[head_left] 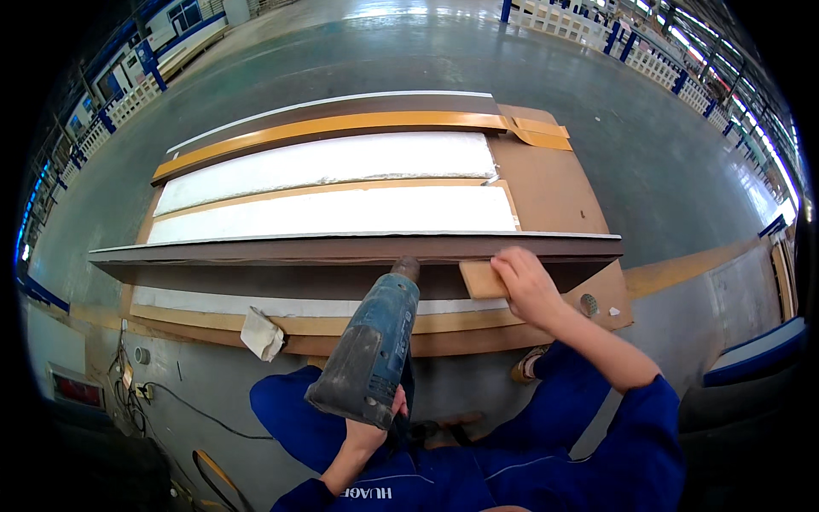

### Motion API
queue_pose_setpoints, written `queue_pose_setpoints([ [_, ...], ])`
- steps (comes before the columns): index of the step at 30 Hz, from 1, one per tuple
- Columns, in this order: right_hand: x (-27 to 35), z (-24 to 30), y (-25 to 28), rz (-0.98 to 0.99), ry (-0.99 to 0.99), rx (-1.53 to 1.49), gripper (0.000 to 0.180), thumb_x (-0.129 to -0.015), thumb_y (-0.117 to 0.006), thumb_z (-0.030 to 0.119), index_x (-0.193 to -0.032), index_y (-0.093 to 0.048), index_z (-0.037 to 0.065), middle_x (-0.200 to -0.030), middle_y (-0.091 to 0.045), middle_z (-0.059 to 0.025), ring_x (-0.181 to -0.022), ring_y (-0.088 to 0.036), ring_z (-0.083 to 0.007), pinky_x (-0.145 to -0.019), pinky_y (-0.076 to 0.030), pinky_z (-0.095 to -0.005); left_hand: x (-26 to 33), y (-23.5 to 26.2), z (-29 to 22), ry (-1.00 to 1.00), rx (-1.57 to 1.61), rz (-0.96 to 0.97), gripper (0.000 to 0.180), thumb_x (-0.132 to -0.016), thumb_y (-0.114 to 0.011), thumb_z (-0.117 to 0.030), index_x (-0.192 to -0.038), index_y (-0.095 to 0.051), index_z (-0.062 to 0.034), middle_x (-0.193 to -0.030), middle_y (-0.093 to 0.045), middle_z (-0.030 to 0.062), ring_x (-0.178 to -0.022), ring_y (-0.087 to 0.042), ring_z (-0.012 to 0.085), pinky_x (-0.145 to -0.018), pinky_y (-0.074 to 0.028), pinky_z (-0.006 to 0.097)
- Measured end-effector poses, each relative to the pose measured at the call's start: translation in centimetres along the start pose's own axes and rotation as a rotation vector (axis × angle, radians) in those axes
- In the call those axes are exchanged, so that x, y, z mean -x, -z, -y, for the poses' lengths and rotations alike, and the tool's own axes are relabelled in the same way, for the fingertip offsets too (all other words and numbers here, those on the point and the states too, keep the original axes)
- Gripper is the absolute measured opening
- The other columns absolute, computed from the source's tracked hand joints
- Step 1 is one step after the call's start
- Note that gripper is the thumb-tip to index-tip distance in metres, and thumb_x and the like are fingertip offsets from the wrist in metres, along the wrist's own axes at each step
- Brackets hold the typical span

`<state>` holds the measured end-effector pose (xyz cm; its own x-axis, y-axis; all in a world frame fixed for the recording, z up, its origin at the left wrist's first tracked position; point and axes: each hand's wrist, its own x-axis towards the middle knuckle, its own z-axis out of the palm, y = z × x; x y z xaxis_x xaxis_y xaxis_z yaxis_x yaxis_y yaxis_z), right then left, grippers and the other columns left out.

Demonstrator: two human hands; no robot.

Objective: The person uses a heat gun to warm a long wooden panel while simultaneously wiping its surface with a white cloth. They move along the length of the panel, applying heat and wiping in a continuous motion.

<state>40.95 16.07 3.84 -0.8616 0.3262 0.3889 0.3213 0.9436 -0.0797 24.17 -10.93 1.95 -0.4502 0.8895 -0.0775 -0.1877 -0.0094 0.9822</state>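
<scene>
My left hand (368,432) is closed around the handle of a blue and black heat gun (375,333). Its metal nozzle points away from me, close to a long dark-brown channel-shaped profile (256,276) with a pale upper edge. To the right of the nozzle, my right hand (531,288) grips a small flat tan block (482,280), which looks like wood. The block lies against the profile's near face, though whether it presses there I cannot tell. A crumpled white cloth or paper (262,334) rests at the near edge, left of the heat gun.
Beyond the profile lie white panels (341,215), then another brown profile with an orange-yellow strip (341,125). Brown cardboard (546,188) lies beneath. A tape roll (589,304) sits at the near right. A black cable (209,418) crosses the floor at lower left. White fences (567,24) stand far off.
</scene>
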Motion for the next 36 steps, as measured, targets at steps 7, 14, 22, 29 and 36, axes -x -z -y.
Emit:
queue_pose_setpoints([
  [7, -5.3, -2.0, -3.0, 0.140, 0.027, 0.230, 0.029, -0.068, -0.056, 0.000, -0.096, -0.050, -0.003, -0.120, -0.045, -0.0232, -0.123, -0.037, -0.0342, -0.103, -0.027, -0.0460, -0.2, 0.5, 0.2, -0.038, 0.000, 0.026, 0.017, -0.085, -0.059, -0.015, -0.088, -0.052, -0.0003, -0.073, -0.053, 0.0066, -0.061, -0.054, 0.0147, -0.058, -0.045, 0.028],
  [14, -9.6, -1.7, -1.5, 0.688, -0.374, -0.090, 0.039, -0.071, -0.055, 0.008, -0.108, -0.048, -0.003, -0.105, -0.054, -0.0210, -0.103, -0.051, -0.0344, -0.098, -0.033, -0.0448, 0.1, 1.7, 0.3, -0.027, 0.034, 0.003, 0.014, -0.085, -0.059, -0.011, -0.091, -0.052, -0.0007, -0.075, -0.053, 0.0071, -0.062, -0.054, 0.0152, -0.057, -0.046, 0.028],
  [22, -8.9, -3.2, -3.3, 0.557, -0.232, -0.065, 0.025, -0.070, -0.054, 0.006, -0.094, -0.055, -0.002, -0.096, -0.055, -0.0198, -0.095, -0.053, -0.0335, -0.085, -0.044, -0.0368, 0.6, 1.5, 0.7, -0.007, 0.034, 0.020, 0.010, -0.086, -0.057, -0.008, -0.091, -0.053, -0.0012, -0.077, -0.054, 0.0060, -0.063, -0.055, 0.0143, -0.056, -0.047, 0.028],
  [29, -8.8, -3.9, -3.2, 0.532, -0.198, -0.048, 0.025, -0.069, -0.056, 0.008, -0.092, -0.056, -0.001, -0.094, -0.056, -0.0191, -0.093, -0.054, -0.0332, -0.084, -0.044, -0.0370, 0.7, 1.3, 0.1, -0.031, 0.126, -0.029, 0.007, -0.085, -0.056, -0.005, -0.090, -0.053, -0.0003, -0.074, -0.055, 0.0060, -0.061, -0.054, 0.0141, -0.055, -0.046, 0.027],
  [36, -9.5, -3.1, -2.3, 0.632, -0.222, -0.044, 0.032, -0.068, -0.056, 0.009, -0.099, -0.055, -0.001, -0.098, -0.057, -0.0196, -0.099, -0.052, -0.0330, -0.087, -0.042, -0.0375, -0.1, 4.1, 2.1, -0.159, -0.170, -0.039, 0.008, -0.083, -0.058, -0.002, -0.089, -0.053, 0.0003, -0.073, -0.055, 0.0068, -0.061, -0.055, 0.0151, -0.054, -0.046, 0.028],
])
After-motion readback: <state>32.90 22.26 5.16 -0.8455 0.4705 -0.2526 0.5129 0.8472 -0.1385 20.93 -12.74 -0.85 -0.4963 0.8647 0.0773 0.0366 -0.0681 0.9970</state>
